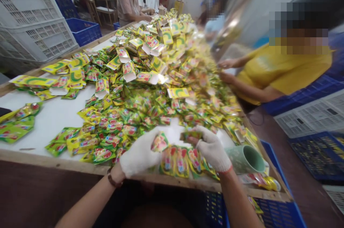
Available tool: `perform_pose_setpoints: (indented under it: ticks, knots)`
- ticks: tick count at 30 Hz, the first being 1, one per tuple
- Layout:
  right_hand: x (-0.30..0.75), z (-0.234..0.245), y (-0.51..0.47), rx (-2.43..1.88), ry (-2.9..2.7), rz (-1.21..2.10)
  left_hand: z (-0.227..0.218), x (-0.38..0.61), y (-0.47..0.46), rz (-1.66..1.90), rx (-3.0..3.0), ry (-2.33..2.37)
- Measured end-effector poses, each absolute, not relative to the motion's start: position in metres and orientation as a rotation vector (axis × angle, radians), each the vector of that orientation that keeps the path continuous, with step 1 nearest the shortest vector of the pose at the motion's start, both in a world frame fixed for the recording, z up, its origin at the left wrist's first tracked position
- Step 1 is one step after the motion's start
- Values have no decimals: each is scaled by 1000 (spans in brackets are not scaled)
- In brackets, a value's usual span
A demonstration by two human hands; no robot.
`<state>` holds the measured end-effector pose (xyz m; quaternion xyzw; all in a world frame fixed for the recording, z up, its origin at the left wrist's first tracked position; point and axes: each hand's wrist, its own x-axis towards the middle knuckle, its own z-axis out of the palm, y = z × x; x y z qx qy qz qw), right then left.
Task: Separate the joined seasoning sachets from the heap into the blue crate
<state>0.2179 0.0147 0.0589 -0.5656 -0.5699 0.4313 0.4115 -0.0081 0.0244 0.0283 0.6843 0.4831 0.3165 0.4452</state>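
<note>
My left hand (141, 151), in a white glove, is closed around a small printed carton (160, 142) near the table's front edge. My right hand (213, 148), gloved with bare fingertips, pinches a small green-yellow packet (191, 135); motion blurs it, and I cannot tell whether there is more than one. Between and below my hands lies a row of upright-printed packets (181, 163) at the wooden edge. Just ahead of both hands spreads a big heap of loose packets (139, 106), green and yellow with red fruit pictures. Flattened or open cartons (129, 70) lie on top of it.
A green cup (249, 160) lies on its side right of my right hand. White crates (32, 16) are stacked at the left, blue crates (317, 152) at the right. A person in yellow (279, 70) works at the right edge; others sit farther back.
</note>
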Motion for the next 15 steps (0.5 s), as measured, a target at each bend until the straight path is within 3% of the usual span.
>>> perform_pose_setpoints:
  ticks: [4,15]
  knots:
    - [207,53,4,-1489,-1129,1064,14,-5,12,562,2236,1617]
    - [186,44,4,-1555,-1804,934,13,-1,6,552,2553,1412]
